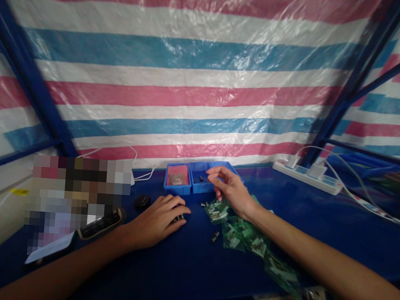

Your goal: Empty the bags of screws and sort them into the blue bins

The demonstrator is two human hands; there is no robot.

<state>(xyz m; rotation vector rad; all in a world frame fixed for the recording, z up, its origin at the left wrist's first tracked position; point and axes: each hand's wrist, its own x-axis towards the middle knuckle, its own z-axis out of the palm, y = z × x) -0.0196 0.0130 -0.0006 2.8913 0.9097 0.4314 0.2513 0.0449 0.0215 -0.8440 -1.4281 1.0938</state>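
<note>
My left hand (163, 218) rests palm down on the blue table, its fingers spread over some small dark parts (178, 219). Bent over the front of a blue bin (202, 186), my right hand (229, 188) has thumb and fingertips close together; whatever may be between them is too small to make out. Small dark pieces (201, 178) lie in that bin. Beside it, another blue bin (177, 189) holds a red card and a clear bag. Green plastic bags (235, 234) of metal parts lie below my right hand and forearm. A dark metal fitting (215, 237) is left of them.
A white power strip (307, 176) with plugs and cables lies at the back right. On the left are a round black object (142, 202), a dark remote-like device (100, 224) and a phone-like slab (51, 248). Blue frame posts stand at both sides.
</note>
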